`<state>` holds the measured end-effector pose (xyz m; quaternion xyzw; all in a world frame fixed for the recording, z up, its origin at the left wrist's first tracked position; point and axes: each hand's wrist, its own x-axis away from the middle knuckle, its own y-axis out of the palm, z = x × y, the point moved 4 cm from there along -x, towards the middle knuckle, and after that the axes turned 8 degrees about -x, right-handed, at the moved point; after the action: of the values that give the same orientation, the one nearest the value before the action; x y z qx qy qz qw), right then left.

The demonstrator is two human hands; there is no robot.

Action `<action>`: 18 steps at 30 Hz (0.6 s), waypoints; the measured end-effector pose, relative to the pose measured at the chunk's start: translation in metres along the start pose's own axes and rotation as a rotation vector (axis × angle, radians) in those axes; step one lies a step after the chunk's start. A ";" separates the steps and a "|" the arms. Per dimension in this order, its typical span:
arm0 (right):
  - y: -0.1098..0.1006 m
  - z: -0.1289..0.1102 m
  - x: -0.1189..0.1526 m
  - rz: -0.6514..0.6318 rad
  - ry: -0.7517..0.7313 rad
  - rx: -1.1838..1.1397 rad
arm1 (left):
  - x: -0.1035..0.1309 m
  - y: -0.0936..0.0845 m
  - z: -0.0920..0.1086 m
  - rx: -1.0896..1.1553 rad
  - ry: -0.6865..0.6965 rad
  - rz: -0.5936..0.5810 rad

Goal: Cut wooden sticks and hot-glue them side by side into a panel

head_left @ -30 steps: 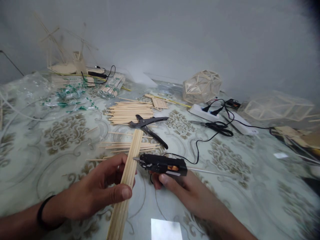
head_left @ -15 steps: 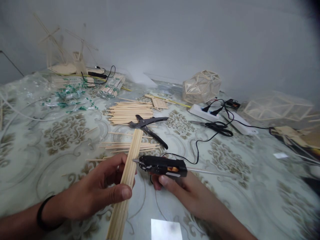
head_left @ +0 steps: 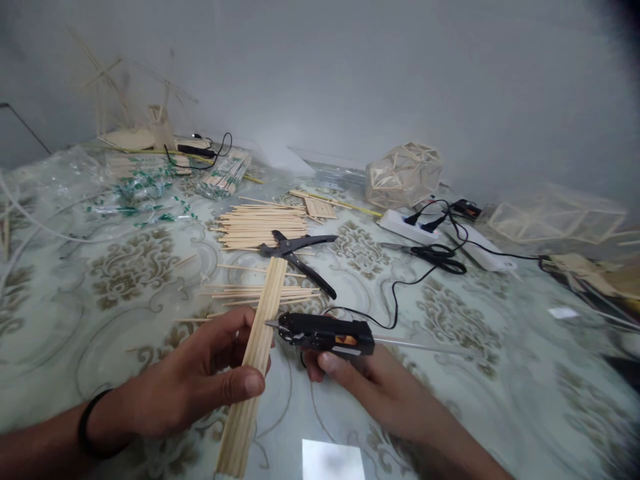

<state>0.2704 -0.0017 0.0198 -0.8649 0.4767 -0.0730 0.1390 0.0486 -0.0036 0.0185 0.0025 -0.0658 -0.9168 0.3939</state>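
My left hand (head_left: 200,387) grips a flat strip of wooden sticks (head_left: 253,360) lying side by side, with the thumb across its top face and the fingers behind. The strip slants away from me, its far end close to the pliers (head_left: 295,252). In my right hand (head_left: 355,383) is a black hot glue gun (head_left: 325,333), held level with a clear glue stick (head_left: 425,347) poking out of its back. The gun's metal tip meets or nearly meets the right edge of the strip. Any fresh glue there is too small to make out.
Loose wooden sticks (head_left: 260,223) lie beyond the pliers. Scissors (head_left: 435,257), a white power strip (head_left: 407,227) and the gun's cord (head_left: 395,300) are at the right. Stick-built frames (head_left: 405,173) stand at the back. Plastic wrappers (head_left: 145,193) cover the far left.
Almost nothing differs. The strip has shifted very slightly in my left hand's grip area, and the glue gun's tip stays at its right edge.
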 end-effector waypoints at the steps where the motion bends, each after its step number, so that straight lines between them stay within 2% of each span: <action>1: 0.000 0.000 0.000 0.001 -0.001 0.009 | -0.001 0.000 0.001 0.008 0.009 -0.003; 18: 0.002 -0.003 0.000 0.011 -0.020 -0.023 | -0.004 0.002 0.003 0.059 0.014 -0.019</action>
<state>0.2677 -0.0029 0.0220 -0.8646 0.4808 -0.0580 0.1342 0.0521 -0.0018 0.0213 0.0210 -0.0901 -0.9181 0.3855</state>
